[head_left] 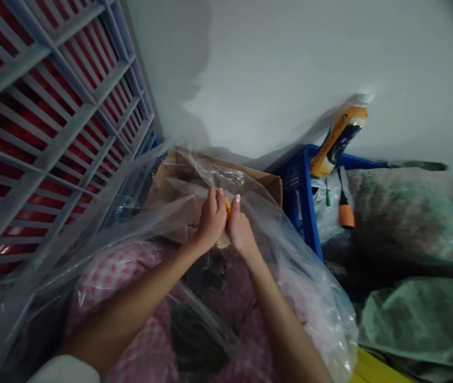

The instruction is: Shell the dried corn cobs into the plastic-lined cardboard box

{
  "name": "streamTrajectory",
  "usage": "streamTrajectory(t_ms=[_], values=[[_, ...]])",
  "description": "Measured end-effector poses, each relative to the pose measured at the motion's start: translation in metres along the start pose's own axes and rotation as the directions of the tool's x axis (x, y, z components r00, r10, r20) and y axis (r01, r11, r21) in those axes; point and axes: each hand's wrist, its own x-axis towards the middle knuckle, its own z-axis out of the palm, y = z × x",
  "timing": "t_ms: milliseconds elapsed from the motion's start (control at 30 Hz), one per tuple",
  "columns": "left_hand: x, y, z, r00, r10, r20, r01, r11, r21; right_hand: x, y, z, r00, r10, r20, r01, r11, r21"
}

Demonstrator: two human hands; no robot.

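Observation:
My left hand (211, 219) and my right hand (240, 229) meet over a cardboard box (268, 183), thumbs close together at the top. Both are closed with the fingers curled in. Between them shows a small piece of a yellow-orange thing (228, 206), mostly covered by the fingers, so its kind is unclear. A clear plastic sheet or bag (310, 255) spreads around and below the hands. Pink-and-white checked cloth (124, 266) shows through the plastic under my forearms.
A pale slatted plastic crate (44, 109) with red behind its slats rises at the left. At the right, a blue basket (310, 213) holds a yellow-and-dark package (338, 141) and an orange-tipped item (346, 214). Beyond lie a filled bag (413, 213) and green cloth (421, 319). A pale wall (274, 69) stands behind.

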Motion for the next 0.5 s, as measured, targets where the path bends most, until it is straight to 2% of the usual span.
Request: streamTrajectory(t_ms=[100, 167, 267, 367, 433, 500], values=[[-0.007, -0.004, 0.003, 0.999, 0.035, 0.014, -0.035, 0.999, 0.029, -0.002, 0.003, 0.009, 0.991, 0.130, -0.013, -0.130, 0.991, -0.008], [-0.008, -0.009, 0.003, 0.999, 0.034, 0.006, -0.035, 0.998, 0.050, -0.001, 0.010, 0.015, 0.987, 0.157, -0.027, -0.156, 0.986, 0.055], [-0.005, -0.016, 0.002, 0.999, 0.033, 0.036, -0.035, 0.998, 0.049, 0.004, 0.021, 0.017, 0.988, 0.155, 0.009, -0.154, 0.965, 0.211], [0.001, -0.016, 0.000, 0.992, 0.071, 0.100, -0.071, 0.997, -0.001, 0.008, 0.022, 0.012, 0.992, 0.101, 0.077, -0.120, 0.943, 0.309], [0.003, -0.012, 0.000, 0.988, 0.083, 0.127, -0.080, 0.996, -0.031, 0.008, 0.016, 0.007, 0.993, 0.069, 0.100, -0.095, 0.953, 0.288], [0.000, -0.008, 0.001, 0.992, 0.039, 0.121, -0.032, 0.998, -0.057, 0.006, 0.007, 0.004, 0.994, 0.086, 0.072, -0.098, 0.976, 0.193]])
